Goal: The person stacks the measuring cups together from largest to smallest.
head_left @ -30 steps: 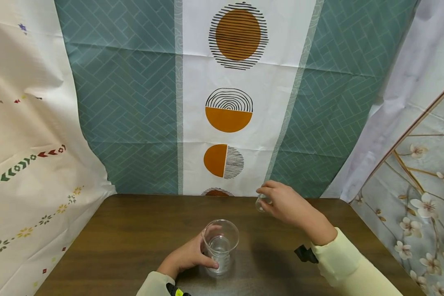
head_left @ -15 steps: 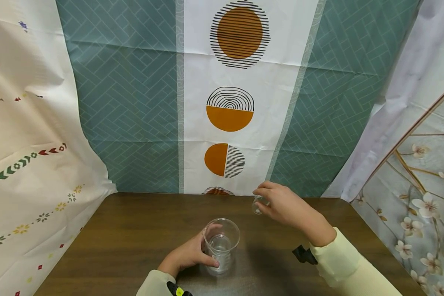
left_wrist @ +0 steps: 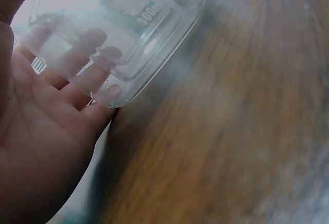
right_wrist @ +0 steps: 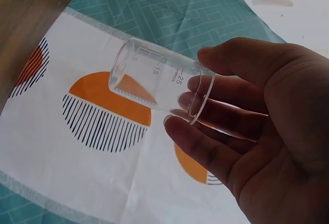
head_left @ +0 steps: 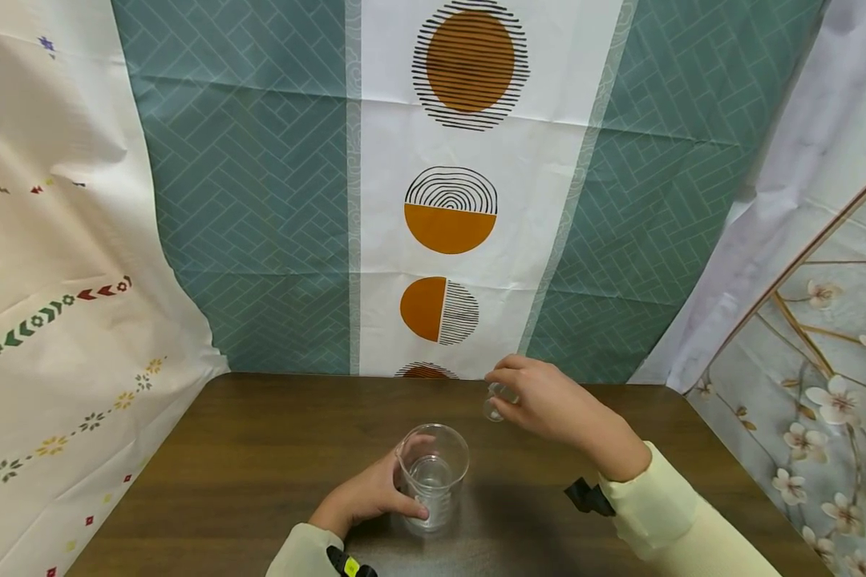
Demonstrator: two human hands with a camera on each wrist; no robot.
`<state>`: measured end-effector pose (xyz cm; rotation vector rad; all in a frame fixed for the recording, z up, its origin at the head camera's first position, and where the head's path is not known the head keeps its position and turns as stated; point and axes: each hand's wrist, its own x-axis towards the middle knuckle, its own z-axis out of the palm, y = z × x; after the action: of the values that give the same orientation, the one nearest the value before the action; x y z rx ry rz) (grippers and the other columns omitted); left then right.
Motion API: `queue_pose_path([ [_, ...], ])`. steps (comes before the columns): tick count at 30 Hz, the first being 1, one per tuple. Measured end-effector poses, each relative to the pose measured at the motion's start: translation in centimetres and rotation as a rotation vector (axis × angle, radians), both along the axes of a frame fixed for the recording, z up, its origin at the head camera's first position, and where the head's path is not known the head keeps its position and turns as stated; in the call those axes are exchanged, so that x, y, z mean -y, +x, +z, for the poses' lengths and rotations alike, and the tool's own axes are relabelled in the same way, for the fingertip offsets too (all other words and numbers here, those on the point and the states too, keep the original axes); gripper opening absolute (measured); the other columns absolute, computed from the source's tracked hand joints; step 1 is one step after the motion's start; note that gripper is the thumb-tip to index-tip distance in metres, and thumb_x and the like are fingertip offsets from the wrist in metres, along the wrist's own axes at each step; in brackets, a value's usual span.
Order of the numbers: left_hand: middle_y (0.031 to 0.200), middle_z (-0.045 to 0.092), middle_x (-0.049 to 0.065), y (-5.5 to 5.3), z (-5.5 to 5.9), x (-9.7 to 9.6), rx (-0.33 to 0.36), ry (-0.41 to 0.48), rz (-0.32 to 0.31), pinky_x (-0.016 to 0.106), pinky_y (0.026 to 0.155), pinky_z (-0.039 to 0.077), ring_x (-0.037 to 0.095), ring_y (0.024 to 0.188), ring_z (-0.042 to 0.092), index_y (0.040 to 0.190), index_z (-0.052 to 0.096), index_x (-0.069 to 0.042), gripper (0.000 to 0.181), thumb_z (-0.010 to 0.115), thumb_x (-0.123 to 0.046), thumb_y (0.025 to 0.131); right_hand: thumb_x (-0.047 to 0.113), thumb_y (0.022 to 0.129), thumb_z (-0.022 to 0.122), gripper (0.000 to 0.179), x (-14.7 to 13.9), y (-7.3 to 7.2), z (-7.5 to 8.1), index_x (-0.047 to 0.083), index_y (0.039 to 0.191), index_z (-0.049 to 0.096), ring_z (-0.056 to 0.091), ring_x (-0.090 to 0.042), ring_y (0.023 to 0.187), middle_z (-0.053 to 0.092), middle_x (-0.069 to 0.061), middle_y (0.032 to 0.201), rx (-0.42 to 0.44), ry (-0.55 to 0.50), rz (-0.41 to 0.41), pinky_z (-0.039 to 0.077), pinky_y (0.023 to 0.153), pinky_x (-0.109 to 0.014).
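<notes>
A large clear glass beaker (head_left: 443,485) stands upright near the front of the table. My left hand (head_left: 368,495) grips its left side, fingers round the back and thumb at the front. In the left wrist view, the fingers show through the beaker's wall (left_wrist: 146,44), and a 100 ml marking is readable. Further back and to the right, my right hand (head_left: 552,401) holds a small clear beaker (right_wrist: 154,75) above the table. Thumb and fingertips pinch it by the rim end. Printed markings of 5, 15 and 25 show on its side, and it looks empty.
The dark wooden table (head_left: 274,433) ends at a patterned teal and white cloth (head_left: 281,240) hanging behind it. A cream cloth (head_left: 58,264) hangs on the left, a floral one (head_left: 815,385) on the right.
My right hand has moved a little to the left with the small beaker, closer to the large one. The left hand and the large beaker have stayed in place.
</notes>
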<state>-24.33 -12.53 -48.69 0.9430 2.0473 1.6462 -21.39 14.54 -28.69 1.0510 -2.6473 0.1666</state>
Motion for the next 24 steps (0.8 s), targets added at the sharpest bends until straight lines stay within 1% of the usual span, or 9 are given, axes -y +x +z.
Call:
queue_pose_path([
  [1,0.144,0.044,0.005,0.0,0.0,0.0,-0.003,0.0,-0.001,0.02,0.099,0.04,0.011,0.124,0.05,0.144,0.031,-0.028,0.092,0.087,-0.022,0.071,0.018,0.087,0.072,0.026,0.1,0.0,0.0,0.006,0.11,0.069,0.064,-0.015,0.086,0.065,-0.003,0.105,0.002,0.0,0.0,0.054,0.074,-0.028],
  [4,0.146,0.041,0.013,0.0,0.0,0.0,0.026,0.029,-0.028,0.022,0.097,0.043,0.014,0.123,0.052,0.145,0.03,-0.024,0.093,0.086,-0.02,0.072,0.02,0.087,0.072,0.026,0.3,0.2,0.1,0.008,0.11,0.07,0.064,-0.014,0.087,0.065,-0.002,0.105,-0.004,-0.001,0.0,0.054,0.075,-0.029],
  [6,0.148,0.037,0.015,0.0,0.1,0.0,0.046,0.046,-0.043,0.023,0.096,0.045,0.014,0.122,0.052,0.146,0.029,-0.022,0.093,0.085,-0.019,0.072,0.02,0.087,0.072,0.026,0.4,0.2,0.0,0.008,0.11,0.07,0.064,-0.014,0.088,0.065,-0.002,0.105,-0.018,0.003,0.007,0.054,0.076,-0.03],
  [8,0.15,0.033,0.015,0.0,0.0,0.0,0.059,0.063,-0.053,0.024,0.094,0.047,0.014,0.122,0.052,0.146,0.028,-0.02,0.093,0.085,-0.018,0.073,0.02,0.087,0.072,0.027,0.5,0.2,0.1,0.008,0.11,0.07,0.064,-0.014,0.088,0.065,-0.002,0.104,-0.029,0.004,0.019,0.054,0.077,-0.03],
  [11,0.152,0.029,0.013,-0.1,0.0,0.0,0.054,0.077,-0.058,0.024,0.094,0.047,0.013,0.124,0.051,0.146,0.029,-0.018,0.092,0.084,-0.016,0.073,0.02,0.087,0.072,0.027,0.7,0.2,0.0,0.006,0.11,0.069,0.063,-0.014,0.087,0.065,-0.002,0.104,-0.035,0.003,0.042,0.053,0.075,-0.029],
  [14,0.151,0.03,0.015,-0.2,0.0,0.0,0.049,0.087,-0.065,0.025,0.093,0.048,0.016,0.123,0.052,0.146,0.029,-0.017,0.091,0.084,-0.014,0.074,0.02,0.087,0.073,0.028,1.0,0.2,0.0,0.006,0.111,0.069,0.063,-0.014,0.086,0.065,-0.002,0.103,-0.027,-0.003,0.058,0.053,0.075,-0.029],
  [19,0.144,0.039,0.014,-0.1,0.1,0.0,0.069,0.059,-0.048,0.026,0.091,0.049,0.019,0.119,0.054,0.145,0.03,-0.023,0.09,0.084,-0.015,0.074,0.021,0.086,0.073,0.029,1.4,0.2,-0.1,0.007,0.112,0.069,0.063,-0.013,0.086,0.064,-0.001,0.102,-0.012,0.003,0.075,0.053,0.075,-0.029],
  [24,0.142,0.041,0.009,0.1,0.3,0.1,0.103,0.037,-0.031,0.027,0.091,0.05,0.021,0.119,0.054,0.144,0.03,-0.03,0.089,0.083,-0.014,0.075,0.022,0.086,0.073,0.03,1.8,0.4,-0.1,0.007,0.112,0.069,0.063,-0.013,0.086,0.064,0.0,0.102,-0.002,0.009,0.081,0.053,0.076,-0.029],
])
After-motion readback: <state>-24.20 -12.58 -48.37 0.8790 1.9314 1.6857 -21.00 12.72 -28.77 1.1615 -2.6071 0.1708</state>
